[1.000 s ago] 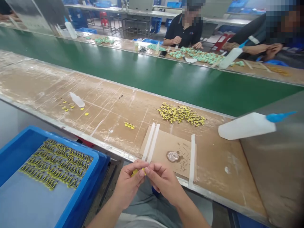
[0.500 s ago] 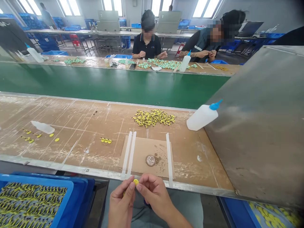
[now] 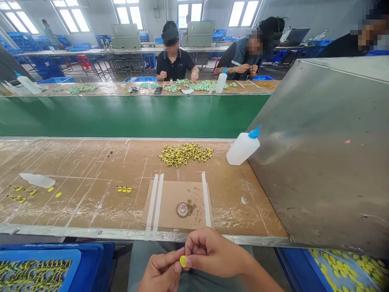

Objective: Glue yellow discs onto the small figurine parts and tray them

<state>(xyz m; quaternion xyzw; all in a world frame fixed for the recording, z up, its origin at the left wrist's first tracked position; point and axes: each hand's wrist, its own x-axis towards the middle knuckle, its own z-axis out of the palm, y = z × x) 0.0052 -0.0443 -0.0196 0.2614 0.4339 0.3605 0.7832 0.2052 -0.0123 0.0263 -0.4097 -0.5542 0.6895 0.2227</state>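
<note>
At the lower centre of the frame, the left hand (image 3: 164, 271) and right hand (image 3: 214, 253) pinch a small yellow disc (image 3: 182, 261) in narrow fingertip grips. Above, a taped cardboard sheet (image 3: 170, 198) bears a round, glossy object (image 3: 182, 209); a yellow-and-black heap (image 3: 185, 154) occupies mid-frame.

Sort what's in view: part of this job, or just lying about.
Likely this job:
small round yellow disc, held between left hand and right hand
heap of small yellow-and-black pieces
small round clear dish
white plastic bottle with blue nozzle

Apparently lying about:
translucent white bottle on its side
flat black rectangular object
</note>
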